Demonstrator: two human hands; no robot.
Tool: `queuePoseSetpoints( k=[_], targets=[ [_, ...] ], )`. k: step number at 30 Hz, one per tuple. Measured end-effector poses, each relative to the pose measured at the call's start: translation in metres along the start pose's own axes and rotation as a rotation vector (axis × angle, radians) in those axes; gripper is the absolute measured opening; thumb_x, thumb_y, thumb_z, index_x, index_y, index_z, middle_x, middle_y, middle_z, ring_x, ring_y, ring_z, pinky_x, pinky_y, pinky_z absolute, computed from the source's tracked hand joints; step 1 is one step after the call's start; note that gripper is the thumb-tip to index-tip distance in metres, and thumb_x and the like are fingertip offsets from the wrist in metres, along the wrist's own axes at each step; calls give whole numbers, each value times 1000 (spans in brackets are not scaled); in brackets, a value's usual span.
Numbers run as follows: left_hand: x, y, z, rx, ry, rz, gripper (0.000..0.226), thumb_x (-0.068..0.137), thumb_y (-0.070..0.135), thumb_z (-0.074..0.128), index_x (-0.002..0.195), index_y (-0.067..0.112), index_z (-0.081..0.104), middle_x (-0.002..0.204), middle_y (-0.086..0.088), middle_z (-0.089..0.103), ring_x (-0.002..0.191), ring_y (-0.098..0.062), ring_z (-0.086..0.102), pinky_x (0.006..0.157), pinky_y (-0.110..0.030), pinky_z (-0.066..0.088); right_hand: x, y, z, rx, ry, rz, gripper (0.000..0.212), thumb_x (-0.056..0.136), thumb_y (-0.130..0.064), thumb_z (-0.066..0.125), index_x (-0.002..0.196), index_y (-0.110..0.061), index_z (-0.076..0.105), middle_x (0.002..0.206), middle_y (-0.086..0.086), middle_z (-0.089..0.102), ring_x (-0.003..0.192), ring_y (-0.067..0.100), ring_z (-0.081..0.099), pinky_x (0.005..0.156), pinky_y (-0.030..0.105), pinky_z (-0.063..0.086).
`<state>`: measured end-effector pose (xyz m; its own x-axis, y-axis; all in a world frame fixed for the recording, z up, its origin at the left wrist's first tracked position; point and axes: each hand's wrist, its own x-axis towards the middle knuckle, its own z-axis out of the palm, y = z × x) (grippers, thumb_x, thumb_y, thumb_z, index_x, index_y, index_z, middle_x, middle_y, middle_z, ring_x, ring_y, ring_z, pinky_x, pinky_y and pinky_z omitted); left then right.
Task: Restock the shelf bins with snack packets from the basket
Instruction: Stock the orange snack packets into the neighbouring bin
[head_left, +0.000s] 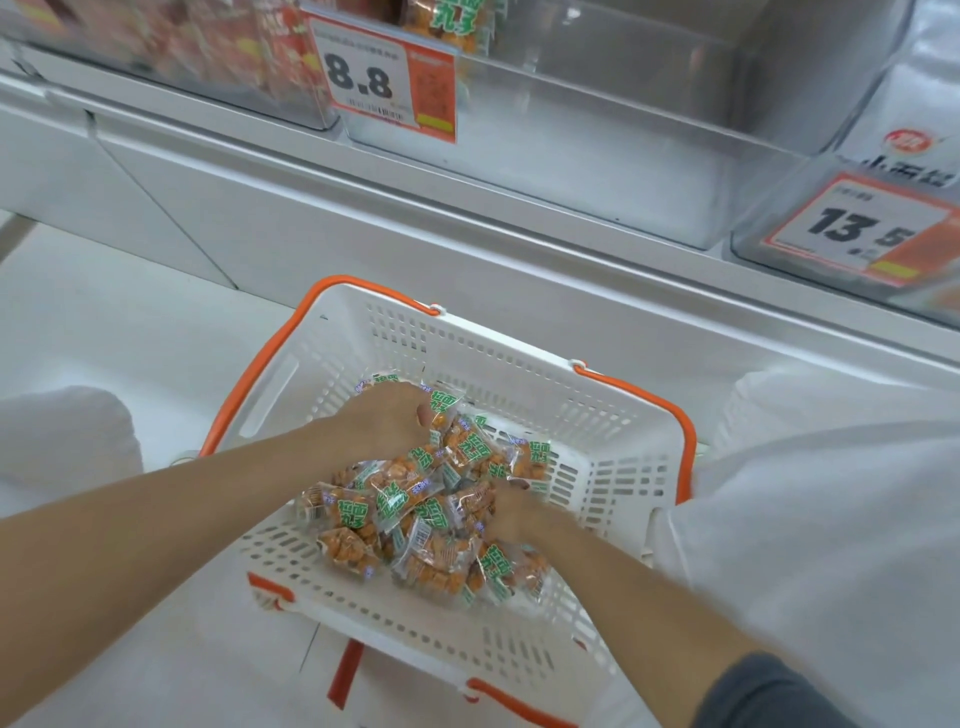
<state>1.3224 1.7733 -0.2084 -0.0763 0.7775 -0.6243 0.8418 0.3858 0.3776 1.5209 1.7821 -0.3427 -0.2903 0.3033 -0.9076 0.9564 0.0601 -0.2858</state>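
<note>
Basket: white basket (613, 441) with orange handles sat on the floor (130, 322).
Snack packets: clear, green-printed snack packets (415, 525) lay heaped inside the basket.
Left hand: left hand (382, 423) worked the heap's 11 o'clock edge, fingers curled round packets.
Right hand: right hand (511, 514) sat at the heap's 3 o'clock side, fingers buried; grip could not be told.
Shelf bin: clear shelf bin (623, 156) stood at 12 o'clock, with matching packets behind its 8.8 price tag (379, 73).
</note>
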Motion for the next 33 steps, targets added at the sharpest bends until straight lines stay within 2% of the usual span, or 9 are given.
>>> queuePoseSetpoints(
  k=[3,7,9,13,17,21,24,28,33],
  targets=[
    [-1,-1,1,6,-1,-2,10,90,18,58,96,18,66,105,-1,64,96,-19,61,87,-38,53,-3,1,0,-39,38,6,76,93,-3,60,152,-2,11,122,18,58,91,20,58,69,28,50],
    [-2,1,-1,8,-10,5,8,91,17,56,90,20,64,99,-3,65,88,-20,64,81,-37,55,0,5,7,-141,13,12,19,94,1,55,113,2,53,74,-2,44,72,12,48,74,27,52],
    [-3,4,-1,6,-6,12,11,92,17,55,85,21,62,100,-4,66,88,-22,65,81,-38,55,-5,5,6,-123,60,-39,23,95,-10,55,118,-3,56,77,-4,46,87,18,50,84,28,44],
    [-4,7,-3,12,-23,24,12,92,13,54,88,14,66,101,-7,66,90,-26,66,80,-38,56,-9,-1,-13,-74,50,-84,21,96,-18,56,106,-4,68,119,18,65,112,31,63,96,41,51],
    [3,7,-6,-88,-41,10,13,89,11,60,100,17,61,109,-1,57,92,-23,65,83,-39,55,-34,-11,-64,1,181,-205,20,97,-20,59,109,-6,67,113,12,67,102,28,65,93,38,51],
    [6,14,-19,-249,-51,26,62,81,24,77,134,15,46,133,-4,48,113,-22,56,88,-33,50,-82,-40,-133,24,338,-393,23,98,-20,57,114,-6,66,97,5,65,81,15,61,83,33,52],
    [-1,26,-38,-509,-94,95,84,69,33,86,139,19,42,134,2,46,124,-18,48,96,-31,45,-123,-64,-170,171,400,-557,21,97,-16,59,110,-2,66,85,4,62,74,16,58,75,34,54],
    [-11,43,-59,-743,-106,233,44,75,21,82,115,15,64,108,-1,69,88,-8,68,83,-27,57,-167,-87,-193,330,479,-677,23,96,-14,59,109,4,66,84,7,62,69,12,54,62,19,49],
    [-16,52,-73,-896,-17,298,33,76,19,81,107,13,68,93,-2,69,83,-11,67,78,-24,58,-185,-91,-208,190,583,-665,41,96,-39,57,94,0,70,77,10,66,67,17,62,67,35,57]
  ],
)
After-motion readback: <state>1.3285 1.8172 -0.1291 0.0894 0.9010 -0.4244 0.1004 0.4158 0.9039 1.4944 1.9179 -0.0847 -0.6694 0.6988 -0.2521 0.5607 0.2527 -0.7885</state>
